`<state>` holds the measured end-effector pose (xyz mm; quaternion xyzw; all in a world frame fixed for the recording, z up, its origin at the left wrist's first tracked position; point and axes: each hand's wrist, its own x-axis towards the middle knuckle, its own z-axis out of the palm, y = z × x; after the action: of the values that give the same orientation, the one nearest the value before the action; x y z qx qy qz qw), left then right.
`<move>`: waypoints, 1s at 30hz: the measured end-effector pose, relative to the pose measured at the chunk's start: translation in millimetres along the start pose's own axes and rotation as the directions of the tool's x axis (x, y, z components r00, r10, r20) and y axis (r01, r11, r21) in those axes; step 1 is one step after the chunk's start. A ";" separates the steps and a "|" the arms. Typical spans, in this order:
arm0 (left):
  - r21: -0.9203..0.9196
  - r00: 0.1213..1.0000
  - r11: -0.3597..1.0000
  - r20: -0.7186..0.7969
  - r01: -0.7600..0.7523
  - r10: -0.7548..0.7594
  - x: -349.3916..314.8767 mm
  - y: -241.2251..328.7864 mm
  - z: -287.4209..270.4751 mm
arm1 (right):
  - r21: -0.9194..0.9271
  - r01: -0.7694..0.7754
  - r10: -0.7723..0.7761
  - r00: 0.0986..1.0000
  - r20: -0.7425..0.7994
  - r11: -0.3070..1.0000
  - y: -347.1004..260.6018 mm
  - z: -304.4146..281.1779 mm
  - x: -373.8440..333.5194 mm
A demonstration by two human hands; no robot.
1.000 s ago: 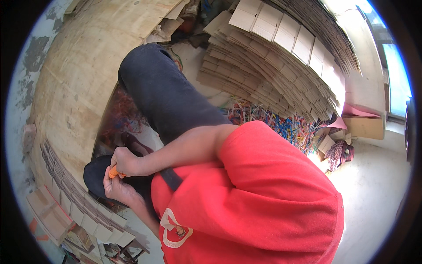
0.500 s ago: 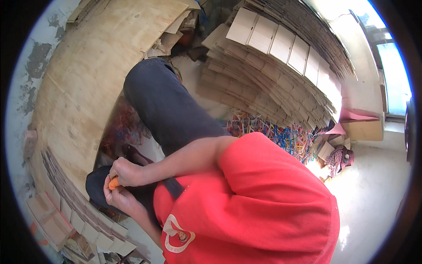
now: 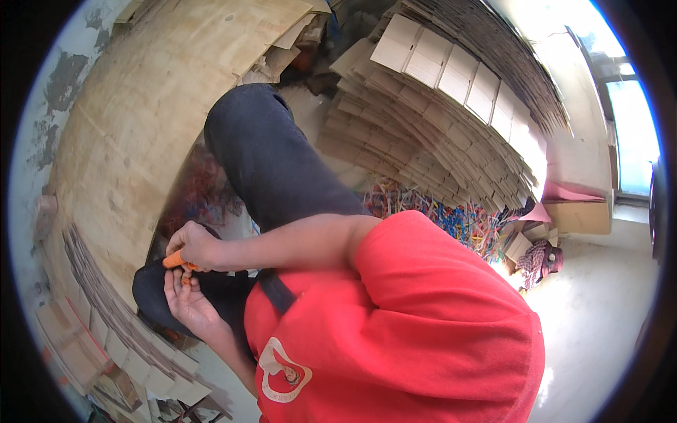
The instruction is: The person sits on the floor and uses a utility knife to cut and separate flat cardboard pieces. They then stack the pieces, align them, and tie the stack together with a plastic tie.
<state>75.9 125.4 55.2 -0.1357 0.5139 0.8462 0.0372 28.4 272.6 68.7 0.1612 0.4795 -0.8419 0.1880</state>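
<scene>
My right hand (image 3: 196, 245) grips a short, thick orange tube-shaped thing (image 3: 174, 259), its kind not clear. Just below, my left hand (image 3: 187, 299) has its fingers curled around a small orange piece (image 3: 185, 280) at the fingertips. The two hands are close together above my bent knee (image 3: 149, 285) in dark trousers. Whether the two orange parts touch is hidden by the fingers.
A broad plywood board (image 3: 134, 141) lies along the left. Stacks of flattened cardboard (image 3: 416, 106) stand at the far right, with colourful strips (image 3: 451, 222) heaped below them. More cardboard sheets (image 3: 120, 324) lean at the lower left, beside a peeling wall.
My right hand has risen slightly, now showing the longer orange thing. My left hand has opened somewhat lower, a small orange piece at its fingers. Earlier both hands met around one orange thing.
</scene>
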 end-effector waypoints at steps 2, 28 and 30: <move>-0.101 0.980 0.989 0.177 0.105 -0.086 -6.3 5.1 19.5 | -0.074 -0.110 0.113 0.993 0.037 0.991 5.4 -6.4 3.1; 0.261 0.984 0.965 0.176 -0.031 -0.016 -13.5 15.9 -9.9 | 0.101 -0.550 0.435 0.747 0.503 0.829 29.9 -2.1 -7.0; 0.440 0.987 0.898 0.156 -0.024 -0.050 -6.5 7.2 -29.5 | 0.011 -0.551 0.482 0.738 0.473 0.834 36.8 0.3 -3.3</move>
<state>86.3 96.6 50.3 -0.0576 0.6861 0.7162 0.1144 48.7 255.6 42.8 0.1021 0.2938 -0.8034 0.5077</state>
